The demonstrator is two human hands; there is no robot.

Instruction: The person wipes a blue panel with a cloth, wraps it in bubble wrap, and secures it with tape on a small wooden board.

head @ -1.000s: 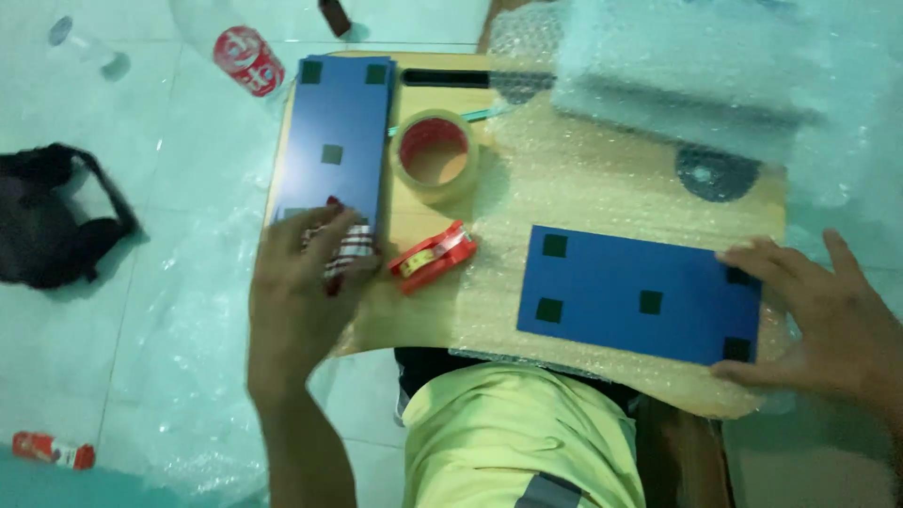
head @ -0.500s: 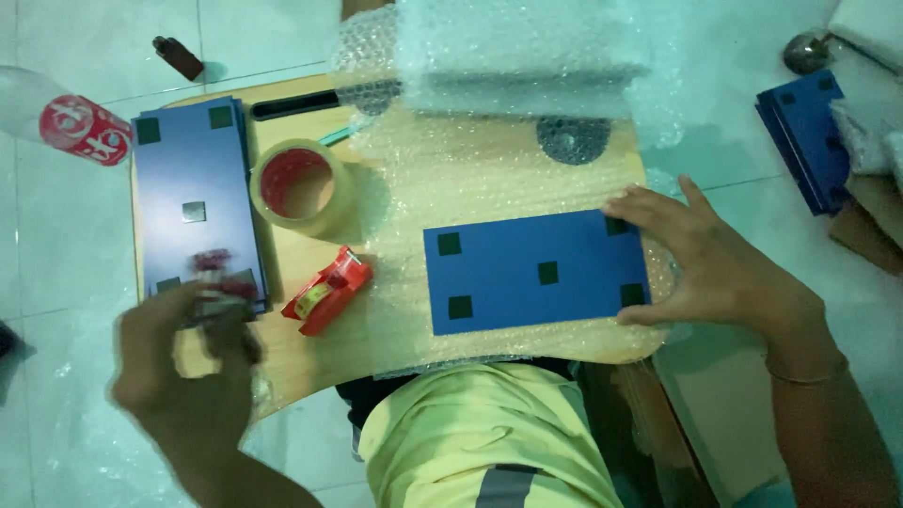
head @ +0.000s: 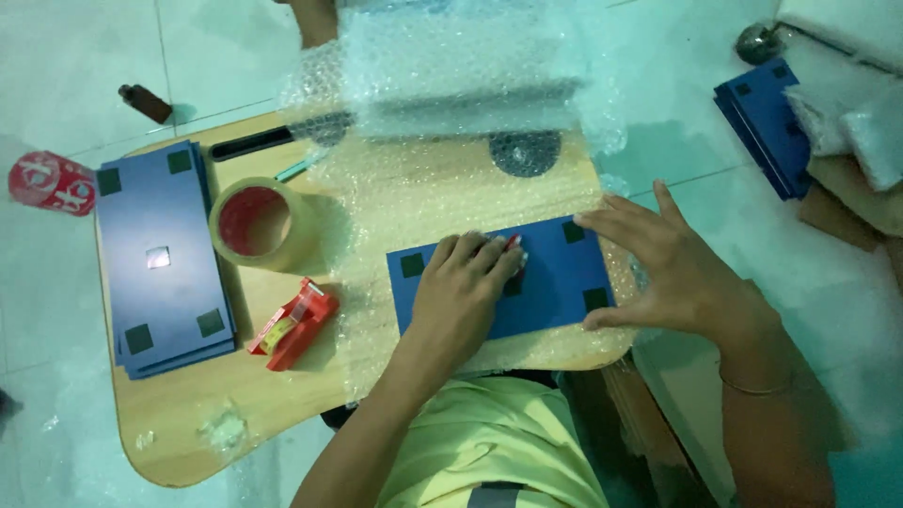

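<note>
We press our left hand [head: 467, 282] flat on the blue panel [head: 555, 277] lying on bubble wrap [head: 423, 198] over the surface [head: 188, 423], fingers seemingly pinching a small red-white piece, while our right hand [head: 673, 268] steadies its edge with spread, released fingers, so wrapping comes next

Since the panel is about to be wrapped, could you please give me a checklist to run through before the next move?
1. Blue panel lies on bubble wrap: ok.
2. Left hand presses flat on the panel: ok.
3. Right hand steadies the panel's right edge: ok.
4. Tape roll and red tape dispenser sit close beside the wrap: ok.
5. Small item under the left fingers: cannot tell.
</note>
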